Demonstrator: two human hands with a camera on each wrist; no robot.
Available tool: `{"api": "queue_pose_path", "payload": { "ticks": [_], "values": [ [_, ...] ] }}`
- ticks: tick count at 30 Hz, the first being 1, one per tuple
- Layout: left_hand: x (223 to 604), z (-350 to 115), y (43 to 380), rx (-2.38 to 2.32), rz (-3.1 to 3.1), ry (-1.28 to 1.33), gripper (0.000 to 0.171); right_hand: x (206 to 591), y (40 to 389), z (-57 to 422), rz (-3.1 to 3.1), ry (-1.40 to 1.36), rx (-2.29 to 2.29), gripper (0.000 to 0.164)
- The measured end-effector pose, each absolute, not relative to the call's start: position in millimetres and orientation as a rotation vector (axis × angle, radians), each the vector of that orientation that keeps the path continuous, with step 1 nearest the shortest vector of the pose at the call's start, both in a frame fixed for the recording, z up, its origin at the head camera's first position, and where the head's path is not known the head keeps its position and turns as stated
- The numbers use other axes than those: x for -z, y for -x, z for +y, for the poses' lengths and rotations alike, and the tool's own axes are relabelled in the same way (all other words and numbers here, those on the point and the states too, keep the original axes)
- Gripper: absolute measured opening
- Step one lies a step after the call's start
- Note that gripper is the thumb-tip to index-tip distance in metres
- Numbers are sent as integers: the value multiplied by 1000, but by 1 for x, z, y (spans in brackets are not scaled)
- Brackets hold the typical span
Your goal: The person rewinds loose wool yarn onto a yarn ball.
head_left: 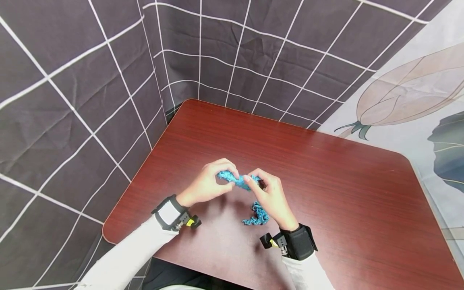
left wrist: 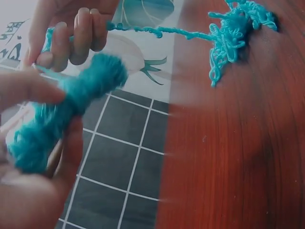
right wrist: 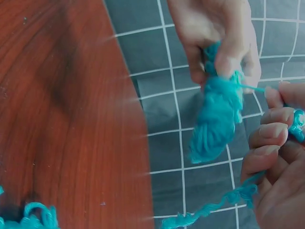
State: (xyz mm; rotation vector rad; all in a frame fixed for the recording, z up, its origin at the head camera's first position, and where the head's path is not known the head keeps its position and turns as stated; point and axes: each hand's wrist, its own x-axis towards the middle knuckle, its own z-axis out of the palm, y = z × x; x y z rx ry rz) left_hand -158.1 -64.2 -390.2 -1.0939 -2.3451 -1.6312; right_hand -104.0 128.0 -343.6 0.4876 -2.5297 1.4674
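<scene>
A turquoise yarn bundle (head_left: pixel 240 181), narrowed at its middle, is held above the table by my left hand (head_left: pixel 208 183). In the right wrist view, the left thumb and fingers pinch the bundle (right wrist: pixel 214 126) near its narrow part. My right hand (head_left: pixel 271 196) is close beside it, pinching a taut yarn strand (right wrist: pixel 252 88) that runs to the bundle. More crinkled yarn (right wrist: pixel 296 125) is tucked in the right fingers. From that hand, a kinked length of yarn (left wrist: pixel 164 31) trails to a loose tangled pile (left wrist: pixel 229 42) on the table, below the hands.
The reddish-brown wooden table (head_left: pixel 344 193) extends under both hands and off to the right. A dark grid-patterned cloth (head_left: pixel 232 52) hangs behind and at the left. On the right hangs a pale cloth (head_left: pixel 406 96) with plant prints. Both wrists wear black camera straps (head_left: pixel 299 241).
</scene>
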Motion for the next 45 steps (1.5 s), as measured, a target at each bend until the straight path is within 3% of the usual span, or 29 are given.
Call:
{"api": "queue_pose_path", "payload": {
  "ticks": [8, 14, 22, 30, 33, 40, 45],
  "values": [
    [369, -66, 148, 1869, -2192, 1527, 17, 344, 107, 131, -2521, -481, -1469, 11],
    [371, -67, 152, 2137, -1993, 1645, 20, 348, 108, 131, -2506, -473, -1544, 13],
    [382, -64, 160, 2368, -1784, 1495, 18, 383, 120, 137, -2544, -535, -1515, 4],
    [382, -62, 161, 2178, -1989, 925, 20, 388, 115, 130, -2527, -653, -1533, 12],
    [384, -62, 162, 2015, -2082, 820, 22, 385, 114, 128, -2519, -675, -1542, 15],
    [389, -62, 160, 1703, -2258, 921, 20, 378, 116, 131, -2502, -621, -1478, 10],
    [384, -64, 157, 1726, -2264, 1164, 19, 357, 111, 130, -2486, -580, -1466, 5]
  ]
}}
